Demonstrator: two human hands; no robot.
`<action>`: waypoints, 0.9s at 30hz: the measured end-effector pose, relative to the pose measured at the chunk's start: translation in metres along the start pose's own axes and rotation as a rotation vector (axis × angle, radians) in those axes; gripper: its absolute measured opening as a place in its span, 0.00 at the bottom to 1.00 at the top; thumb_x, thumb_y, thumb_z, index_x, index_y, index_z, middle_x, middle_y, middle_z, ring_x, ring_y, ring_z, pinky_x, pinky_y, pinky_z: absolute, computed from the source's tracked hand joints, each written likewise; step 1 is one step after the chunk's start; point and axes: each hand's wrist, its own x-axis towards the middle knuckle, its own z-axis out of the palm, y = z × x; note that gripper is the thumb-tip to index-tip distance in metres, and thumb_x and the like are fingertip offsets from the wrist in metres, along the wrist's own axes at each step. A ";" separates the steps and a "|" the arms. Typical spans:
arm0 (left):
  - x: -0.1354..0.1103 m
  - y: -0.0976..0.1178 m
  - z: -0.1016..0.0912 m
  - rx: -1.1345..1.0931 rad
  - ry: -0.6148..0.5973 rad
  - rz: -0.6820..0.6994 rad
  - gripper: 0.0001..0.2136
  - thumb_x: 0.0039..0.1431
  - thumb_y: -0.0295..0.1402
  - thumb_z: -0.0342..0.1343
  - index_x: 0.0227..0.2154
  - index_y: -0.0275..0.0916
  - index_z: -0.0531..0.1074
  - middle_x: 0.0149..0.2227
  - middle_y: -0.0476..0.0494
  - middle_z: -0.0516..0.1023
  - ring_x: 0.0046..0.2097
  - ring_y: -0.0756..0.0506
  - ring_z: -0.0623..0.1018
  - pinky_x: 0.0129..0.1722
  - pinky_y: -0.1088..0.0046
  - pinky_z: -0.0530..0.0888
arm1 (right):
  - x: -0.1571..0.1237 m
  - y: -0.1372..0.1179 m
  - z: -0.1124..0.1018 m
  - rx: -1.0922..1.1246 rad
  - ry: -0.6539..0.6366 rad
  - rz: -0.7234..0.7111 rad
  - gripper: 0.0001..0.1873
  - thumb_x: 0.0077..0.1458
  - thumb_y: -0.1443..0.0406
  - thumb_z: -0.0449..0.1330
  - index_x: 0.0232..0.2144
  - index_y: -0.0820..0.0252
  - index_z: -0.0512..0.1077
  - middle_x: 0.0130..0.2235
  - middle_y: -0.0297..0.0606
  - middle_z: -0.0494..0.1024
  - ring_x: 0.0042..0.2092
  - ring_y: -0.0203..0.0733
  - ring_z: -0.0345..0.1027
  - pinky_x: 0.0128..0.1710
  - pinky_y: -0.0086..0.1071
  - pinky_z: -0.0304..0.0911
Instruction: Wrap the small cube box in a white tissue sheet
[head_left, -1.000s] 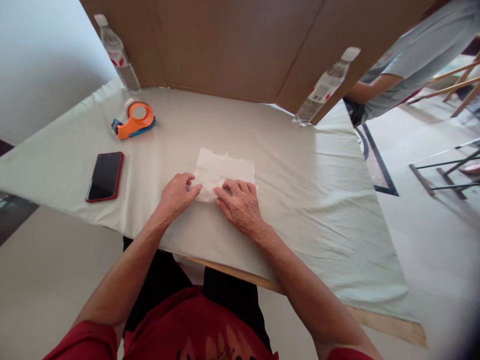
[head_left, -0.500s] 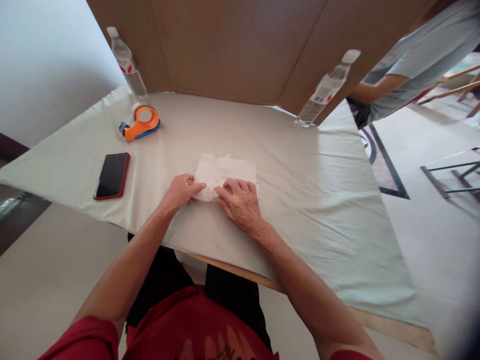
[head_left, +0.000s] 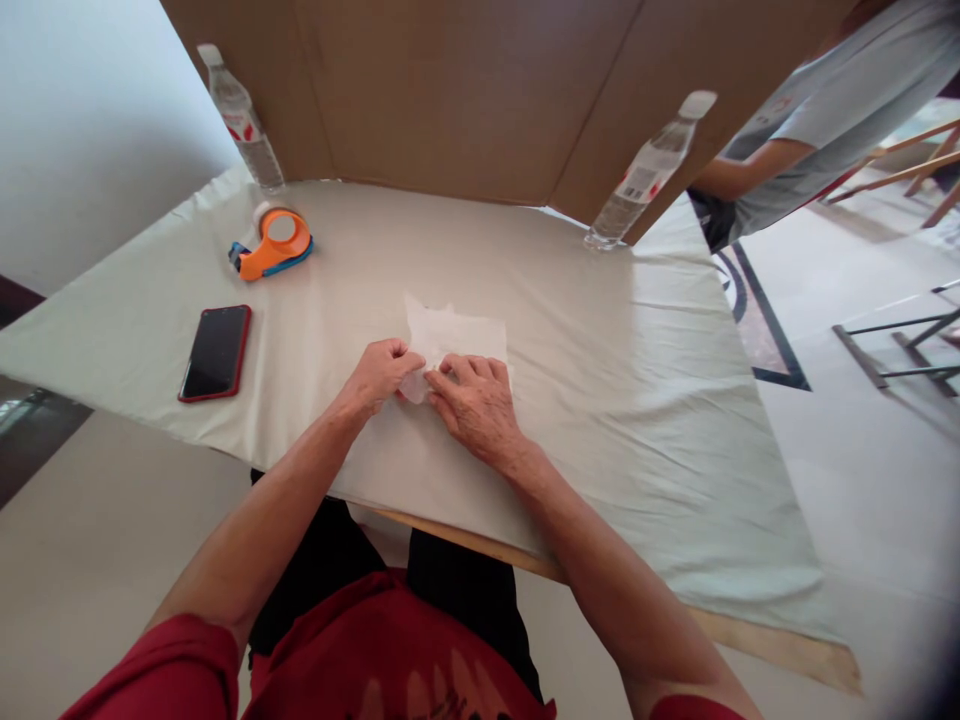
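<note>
A white paper tissue lies on the pale cloth-covered table in front of me. My left hand pinches the tissue's near left corner and lifts that edge off the cloth. My right hand rests just beside it on the tissue's near edge, fingers together and pressed flat on the paper. The two hands nearly touch at the fingertips.
A red-cased phone lies at the left, an orange tape dispenser behind it. Two water bottles stand before a brown cardboard screen. Another person's arm shows at the far right. Metal and wooden frames stand on the floor at right.
My left hand has slid right toward my right hand, pinching the tissue's left corner and raising it; the tissue's left side now stands folded up. The right hand has barely moved.
</note>
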 end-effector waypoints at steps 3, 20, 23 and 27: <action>0.004 0.001 0.001 -0.094 -0.044 -0.067 0.07 0.50 0.30 0.57 0.23 0.39 0.64 0.20 0.54 0.65 0.22 0.51 0.68 0.18 0.77 0.65 | 0.000 0.001 -0.001 0.022 -0.009 -0.001 0.11 0.65 0.63 0.56 0.49 0.55 0.73 0.50 0.42 0.78 0.49 0.49 0.63 0.49 0.43 0.49; 0.010 0.005 0.001 0.088 0.088 0.090 0.12 0.48 0.33 0.56 0.17 0.39 0.59 0.18 0.55 0.56 0.22 0.55 0.58 0.20 0.78 0.54 | -0.002 0.003 -0.007 0.104 -0.034 0.002 0.08 0.63 0.65 0.58 0.45 0.58 0.73 0.50 0.42 0.79 0.49 0.49 0.64 0.48 0.42 0.49; 0.012 -0.003 -0.009 0.130 0.113 0.098 0.11 0.47 0.37 0.57 0.19 0.39 0.62 0.20 0.55 0.59 0.23 0.54 0.60 0.21 0.77 0.56 | -0.003 0.002 -0.005 0.092 -0.024 -0.001 0.12 0.62 0.66 0.58 0.48 0.57 0.71 0.51 0.42 0.78 0.49 0.49 0.63 0.48 0.42 0.50; 0.014 -0.007 -0.014 0.181 0.024 0.013 0.13 0.44 0.42 0.61 0.25 0.38 0.69 0.23 0.53 0.67 0.25 0.51 0.66 0.23 0.76 0.62 | -0.003 0.002 -0.004 0.084 -0.029 -0.009 0.12 0.62 0.66 0.58 0.48 0.56 0.71 0.51 0.42 0.77 0.50 0.50 0.63 0.48 0.43 0.50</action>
